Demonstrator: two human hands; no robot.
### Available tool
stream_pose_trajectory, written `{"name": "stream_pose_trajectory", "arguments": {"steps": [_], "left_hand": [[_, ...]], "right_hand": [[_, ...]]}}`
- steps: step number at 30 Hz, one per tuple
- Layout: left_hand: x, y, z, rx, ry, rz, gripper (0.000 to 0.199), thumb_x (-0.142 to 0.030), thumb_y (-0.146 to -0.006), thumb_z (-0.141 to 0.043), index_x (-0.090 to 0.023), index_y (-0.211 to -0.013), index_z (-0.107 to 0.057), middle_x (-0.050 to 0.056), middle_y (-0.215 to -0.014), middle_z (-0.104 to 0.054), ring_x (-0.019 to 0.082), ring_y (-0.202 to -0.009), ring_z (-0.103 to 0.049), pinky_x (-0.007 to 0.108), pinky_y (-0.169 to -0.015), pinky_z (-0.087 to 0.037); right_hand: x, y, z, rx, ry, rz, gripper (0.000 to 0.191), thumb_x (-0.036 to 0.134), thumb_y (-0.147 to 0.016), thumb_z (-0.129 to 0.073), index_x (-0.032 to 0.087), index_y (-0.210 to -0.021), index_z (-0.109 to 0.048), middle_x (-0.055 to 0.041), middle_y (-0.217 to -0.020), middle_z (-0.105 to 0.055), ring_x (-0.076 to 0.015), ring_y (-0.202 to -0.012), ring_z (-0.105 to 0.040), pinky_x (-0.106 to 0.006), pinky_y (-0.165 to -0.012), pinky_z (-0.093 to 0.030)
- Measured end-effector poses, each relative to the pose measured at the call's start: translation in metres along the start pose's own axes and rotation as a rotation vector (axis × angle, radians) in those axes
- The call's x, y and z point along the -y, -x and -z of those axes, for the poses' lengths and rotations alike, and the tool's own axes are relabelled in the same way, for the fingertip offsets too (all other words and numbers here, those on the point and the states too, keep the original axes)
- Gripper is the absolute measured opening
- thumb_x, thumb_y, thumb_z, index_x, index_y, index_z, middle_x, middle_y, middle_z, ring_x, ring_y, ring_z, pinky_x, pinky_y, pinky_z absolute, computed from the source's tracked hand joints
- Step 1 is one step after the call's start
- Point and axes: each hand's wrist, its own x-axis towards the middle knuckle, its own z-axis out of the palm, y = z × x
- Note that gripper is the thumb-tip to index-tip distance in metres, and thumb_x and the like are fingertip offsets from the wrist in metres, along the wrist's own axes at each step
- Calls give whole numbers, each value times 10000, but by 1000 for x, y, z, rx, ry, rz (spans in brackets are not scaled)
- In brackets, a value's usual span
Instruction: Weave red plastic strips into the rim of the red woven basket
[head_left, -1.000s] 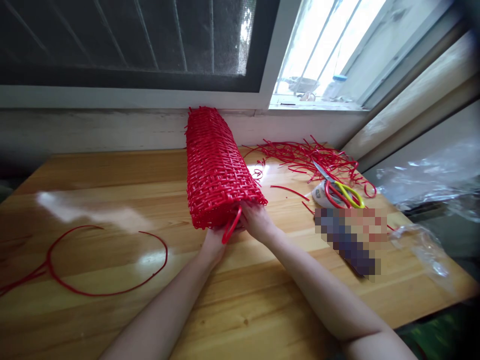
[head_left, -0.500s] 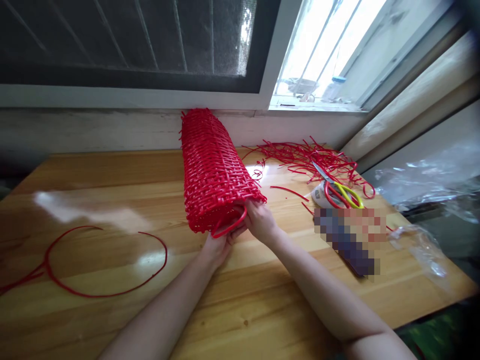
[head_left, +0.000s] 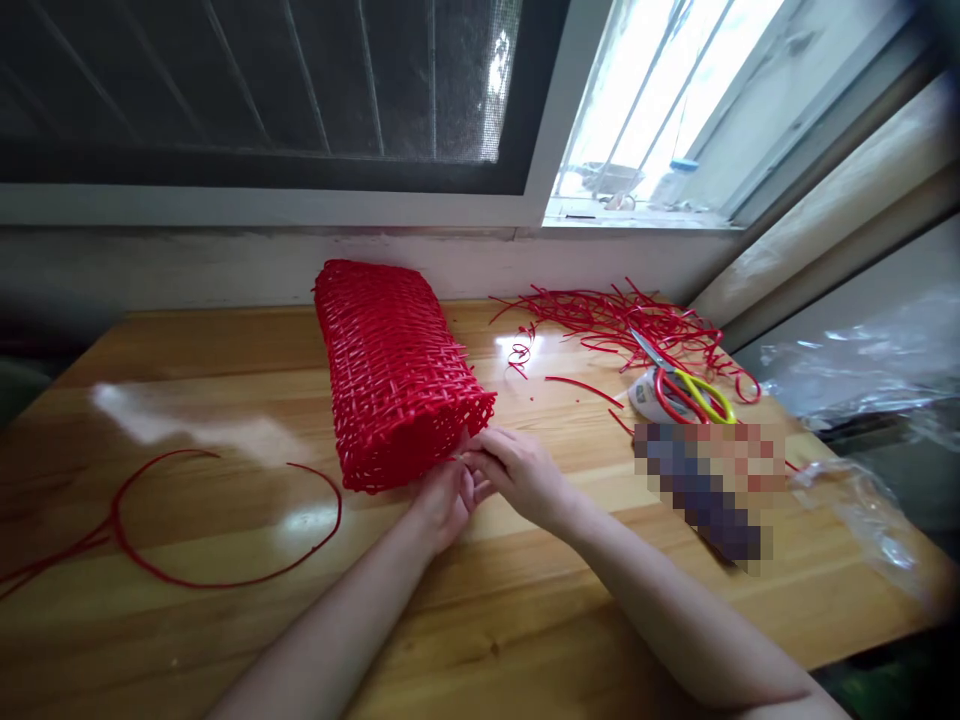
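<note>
A red woven basket [head_left: 390, 360] lies on its side on the wooden table, its near end facing me. At the lower right edge of that end, my left hand [head_left: 448, 500] has its fingers curled under and against the rim. My right hand [head_left: 517, 475] meets it there from the right, thumb and fingers pinched together close to the same edge. Whatever is between the fingertips of either hand is too small to make out.
Red strands [head_left: 622, 320] are piled at the back right beside scissors [head_left: 690, 390] with red and yellow handles, resting on a white roll [head_left: 651, 395]. A looped red strand [head_left: 225, 585] lies at left. Clear plastic [head_left: 862, 510] covers the right edge; a blurred dark object lies nearby.
The basket has shifted left and turned, its far end lower. The red loop at its near end no longer shows. My right hand has drawn slightly down, its fingers now pinched near my left.
</note>
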Motion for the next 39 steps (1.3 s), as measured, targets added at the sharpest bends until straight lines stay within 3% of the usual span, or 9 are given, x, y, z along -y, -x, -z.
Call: {"name": "stream_pose_trajectory", "arguments": {"steps": [3,6,8,12,14,20,27,35,39], "left_hand": [[-8,13,0,112,-256,181,334,-474,-771,-517,-150,-763,-596,68,-704,-668,175,-669,-643,264,-568,-491],[-24,39,-8,253,-732,296,411,-518,-783,-458,-148,-666,-591,87,-602,-654,180,-527,-607,269,-498,-445],[-34,57,-19,301,-1030,39,298,-423,-791,-494,-179,-665,-609,65,-648,-660,167,-544,-590,261,-527,-431],[-39,72,-33,14,-1127,-712,114,-241,-742,-565,-243,-823,-645,60,-839,-647,213,-807,-583,312,-779,-427],[-37,68,-33,-46,-1136,-806,154,-211,-719,-581,-240,-861,-632,71,-933,-622,233,-903,-564,334,-839,-407],[-38,56,-25,7,-1157,-478,111,-250,-756,-565,-227,-859,-532,-5,-726,-608,142,-622,-547,238,-599,-412],[-50,37,-10,-8,-1071,-328,177,-350,-731,-585,-178,-767,-602,-18,-629,-551,124,-594,-482,218,-553,-358],[-53,25,-1,-43,-948,-410,178,-323,-765,-543,-159,-793,-606,-10,-649,-582,97,-509,-480,203,-498,-377],[-51,25,0,-123,-1246,-504,205,-304,-811,-492,-164,-889,-620,42,-772,-664,146,-593,-589,256,-589,-462]], "right_hand": [[-14,0,3,-50,-10,-92,156,241,-852,-500,157,-749,-581,-24,-722,-602,-102,-645,-528,-208,-603,-403],[-28,-3,15,-61,-73,-195,176,285,-823,-550,147,-719,-581,-10,-662,-581,-90,-595,-486,-205,-564,-373],[-33,-5,25,-9,-161,-261,210,323,-812,-560,141,-709,-582,3,-618,-549,-80,-565,-446,-198,-531,-353],[-29,-5,35,243,-466,-348,256,374,-796,-563,133,-709,-567,23,-588,-490,-55,-517,-404,-172,-462,-330],[-22,-5,35,369,-656,-416,286,405,-786,-568,130,-712,-537,38,-565,-455,-34,-450,-372,-154,-393,-299],[-13,-6,28,400,-1102,-532,424,345,-645,-722,187,-805,-362,86,-567,-481,-40,-395,-422,-141,-322,-362],[-41,-9,31,376,-1078,-512,293,352,-729,-653,129,-753,-464,21,-583,-556,-57,-486,-513,-157,-426,-419],[-49,-9,7,180,-963,-555,350,463,-743,-601,138,-763,-472,31,-585,-518,-50,-477,-466,-157,-414,-374],[-41,-7,-3,-5,-663,-489,316,450,-772,-566,149,-864,-538,1,-688,-558,-67,-568,-491,-165,-465,-396]]}}
